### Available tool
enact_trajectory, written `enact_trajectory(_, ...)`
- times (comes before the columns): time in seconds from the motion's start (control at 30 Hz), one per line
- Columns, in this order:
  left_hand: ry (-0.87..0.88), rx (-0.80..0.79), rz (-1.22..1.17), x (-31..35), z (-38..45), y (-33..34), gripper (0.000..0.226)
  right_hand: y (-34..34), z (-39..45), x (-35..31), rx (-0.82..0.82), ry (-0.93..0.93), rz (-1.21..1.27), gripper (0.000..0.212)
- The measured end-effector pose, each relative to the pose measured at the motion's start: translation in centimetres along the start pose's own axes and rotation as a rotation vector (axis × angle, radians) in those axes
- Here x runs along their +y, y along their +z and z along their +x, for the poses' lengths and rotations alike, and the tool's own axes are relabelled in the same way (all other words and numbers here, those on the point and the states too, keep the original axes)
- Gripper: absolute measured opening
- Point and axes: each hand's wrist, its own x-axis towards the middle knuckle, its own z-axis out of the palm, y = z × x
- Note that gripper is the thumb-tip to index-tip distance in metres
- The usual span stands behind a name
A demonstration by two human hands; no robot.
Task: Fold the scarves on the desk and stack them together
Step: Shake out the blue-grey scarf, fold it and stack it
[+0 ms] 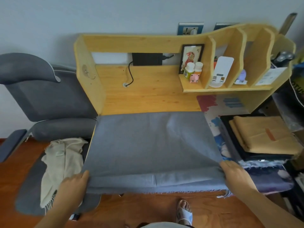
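While a grey scarf (153, 145) lies spread across the front of a wooden desk (148, 89), its near edge draped over the desk's lip, a person grips it at both near corners; the left hand (74, 183) holds the left corner, thumb on top of the cloth and fingers curled beneath it; the right hand (235, 173) holds the right corner in the same way, fingers bunched into the fabric (a fringe of threads hangs just below that hand). Between the two hands the scarf shows a folded band along its near edge; a soft ridge rises in the cloth ahead of the right hand. Just beyond the right hand, a stack of folded scarves (261, 137) rests on a patterned desk mat (213, 106), a tan one on top of darker ones. Outward of the left hand, a cream scarf (62, 163) lies crumpled on the seat of a grey chair (46, 96), its fringe hanging near that wrist. Far ahead of the right hand, a shelf unit (230, 63) holds two small bottles (193, 69) and a pink figurine (195, 78).
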Motion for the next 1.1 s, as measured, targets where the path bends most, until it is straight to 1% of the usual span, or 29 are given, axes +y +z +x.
enact_trajectory(0.03, 0.026, -0.035, 0.040, 0.3, 0.1, 0.6, 0.064, 0.3, -0.2, -0.1, -0.098, -0.014, -0.045, 0.056)
enact_trajectory(0.07, 0.057, -0.096, 0.105, 0.8, 0.2, 1.0, 0.064, 0.5, -0.5, 0.0, -0.229, -0.051, -0.088, 0.051)
enact_trajectory(0.1, 0.091, -0.191, 0.158, 1.2, 0.1, 1.3, 0.057, 1.3, -0.6, 0.2, -0.354, -0.099, -0.125, 0.042)
enact_trajectory(0.13, 0.072, -0.241, 0.185, 1.6, -0.1, 1.8, 0.045, 2.2, -0.7, 0.3, -0.513, -0.123, -0.170, 0.033)
enact_trajectory(0.17, 0.053, -0.257, 0.257, 2.1, -0.1, 2.3, 0.037, 2.9, -0.5, 0.4, -0.673, -0.105, -0.182, 0.026)
enact_trajectory(0.2, 0.028, -0.302, 0.289, 2.7, -0.2, 2.2, 0.036, 3.3, 0.1, 0.2, -0.815, -0.066, -0.191, 0.021)
enact_trajectory(0.23, 0.000, -0.339, 0.296, 3.3, 0.1, 1.6, 0.036, 3.4, 1.0, -0.1, -0.885, -0.036, -0.158, 0.026)
enact_trajectory(0.27, -0.010, -0.345, 0.300, 4.0, 0.9, 0.8, 0.037, 3.3, 2.5, -0.3, -0.901, -0.012, -0.083, 0.029)
enact_trajectory(0.3, -0.016, -0.333, 0.266, 4.6, 2.1, 0.2, 0.037, 2.9, 4.3, -0.6, -0.871, -0.004, 0.016, 0.030)
enact_trajectory(0.33, -0.020, -0.293, 0.194, 5.4, 3.9, -0.4, 0.037, 2.2, 6.4, -0.9, -0.795, 0.019, 0.103, 0.031)
enact_trajectory(0.4, -0.021, -0.233, -0.057, 7.5, 7.8, -1.0, 0.038, 0.9, 11.0, -1.0, -0.575, 0.123, 0.224, 0.034)
enact_trajectory(0.43, -0.042, -0.202, -0.195, 8.7, 9.9, -1.0, 0.042, 0.7, 13.3, -1.1, -0.488, 0.173, 0.267, 0.034)
enact_trajectory(0.5, -0.085, -0.129, -0.374, 11.5, 14.4, -0.7, 0.051, 1.2, 17.5, -1.7, -0.410, 0.229, 0.321, 0.038)
enact_trajectory(0.53, -0.104, -0.077, -0.395, 12.6, 16.9, -0.4, 0.055, 1.8, 19.3, -2.4, -0.413, 0.246, 0.314, 0.043)
enact_trajectory(0.6, -0.157, 0.004, -0.354, 14.2, 21.7, 0.3, 0.061, 3.2, 22.9, -4.3, -0.404, 0.253, 0.312, 0.057)
enact_trajectory(0.67, -0.258, 0.018, -0.317, 14.5, 25.5, 1.5, 0.065, 5.5, 25.5, -6.2, -0.356, 0.225, 0.328, 0.064)
enact_trajectory(0.73, -0.359, 0.002, -0.339, 14.3, 28.2, 2.6, 0.065, 8.4, 27.4, -7.0, -0.324, 0.220, 0.299, 0.068)
enact_trajectory(0.8, -0.419, 0.007, -0.329, 14.2, 29.7, 3.2, 0.064, 10.5, 29.1, -6.8, -0.245, 0.204, 0.202, 0.071)
enact_trajectory(0.87, -0.431, 0.028, -0.295, 14.1, 31.7, 3.1, 0.063, 11.4, 31.6, -5.9, -0.166, 0.194, 0.136, 0.071)
enact_trajectory(0.93, -0.430, 0.032, -0.281, 13.8, 34.1, 2.6, 0.065, 11.7, 34.5, -5.3, -0.140, 0.181, 0.115, 0.071)
enact_trajectory(1.0, -0.411, 0.046, -0.304, 13.8, 36.8, 1.9, 0.067, 11.3, 37.2, -4.9, -0.122, 0.150, 0.157, 0.070)
enact_trajectory(1.03, -0.407, 0.035, -0.308, 13.8, 37.9, 1.3, 0.068, 10.9, 38.2, -4.7, -0.112, 0.135, 0.223, 0.068)
enact_trajectory(1.07, -0.404, 0.026, -0.308, 13.9, 38.5, 0.9, 0.069, 10.3, 38.3, -4.5, -0.076, 0.128, 0.314, 0.065)
enact_trajectory(1.1, -0.394, 0.033, -0.310, 14.4, 38.6, 0.5, 0.070, 9.6, 37.7, -4.4, 0.003, 0.131, 0.407, 0.062)
